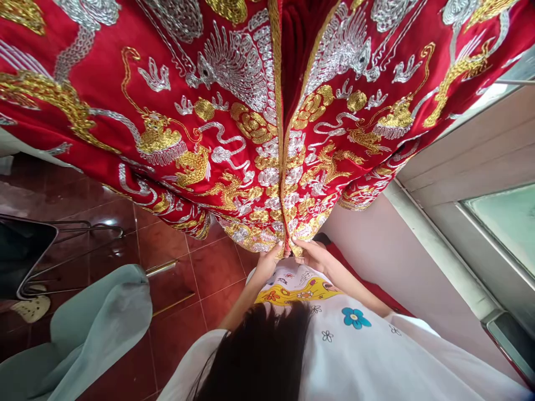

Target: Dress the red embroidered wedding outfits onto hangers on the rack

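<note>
Black chair (29,256), its legs of thin metal, stands well left of the embroidered red jacket (234,145), on glossy red-brown floor tiles (217,267). Nearer the jacket, on that same side, is a person's knee in pale cloth (111,306). Gold and silver thread covers the jacket; at its bottom hem the left hand (272,259) pinches one front edge, the right hand (312,253) the other. Right of the jacket rise a pale wall (388,250) and a greenish pane (507,223).
</note>
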The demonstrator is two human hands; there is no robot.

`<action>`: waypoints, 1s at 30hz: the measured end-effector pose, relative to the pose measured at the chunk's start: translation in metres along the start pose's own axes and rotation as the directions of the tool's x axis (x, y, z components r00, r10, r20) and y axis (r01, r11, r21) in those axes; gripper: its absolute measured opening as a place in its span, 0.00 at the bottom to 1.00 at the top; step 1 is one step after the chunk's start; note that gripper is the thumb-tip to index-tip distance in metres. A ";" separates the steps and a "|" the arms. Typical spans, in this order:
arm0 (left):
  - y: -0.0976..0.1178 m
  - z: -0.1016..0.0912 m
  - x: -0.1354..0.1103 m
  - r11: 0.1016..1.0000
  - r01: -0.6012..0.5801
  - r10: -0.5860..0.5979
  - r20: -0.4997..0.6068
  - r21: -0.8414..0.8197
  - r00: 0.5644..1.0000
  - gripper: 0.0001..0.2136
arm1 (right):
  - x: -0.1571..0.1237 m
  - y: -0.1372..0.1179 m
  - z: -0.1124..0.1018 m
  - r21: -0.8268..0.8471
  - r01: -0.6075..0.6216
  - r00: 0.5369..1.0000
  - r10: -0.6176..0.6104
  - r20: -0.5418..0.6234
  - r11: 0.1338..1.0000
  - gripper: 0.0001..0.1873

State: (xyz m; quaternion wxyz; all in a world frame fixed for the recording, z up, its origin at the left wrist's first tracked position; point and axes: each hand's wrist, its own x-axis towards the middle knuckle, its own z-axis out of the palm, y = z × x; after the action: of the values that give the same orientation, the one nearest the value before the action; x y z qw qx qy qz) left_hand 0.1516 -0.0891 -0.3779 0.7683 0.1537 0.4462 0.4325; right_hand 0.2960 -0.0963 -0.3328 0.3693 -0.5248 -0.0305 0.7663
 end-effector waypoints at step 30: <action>-0.009 -0.010 0.015 0.964 -0.216 0.238 -0.143 0.155 0.961 0.24 | 0.014 0.009 0.019 -0.459 0.392 0.887 -0.461 -0.043 0.797 0.12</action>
State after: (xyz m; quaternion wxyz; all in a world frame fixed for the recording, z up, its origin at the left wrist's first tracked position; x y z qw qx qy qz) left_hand 0.1515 -0.0834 -0.3976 0.6626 0.2217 0.5147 0.4970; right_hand 0.2734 -0.0878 -0.3394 0.4061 -0.6307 -0.2913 0.5937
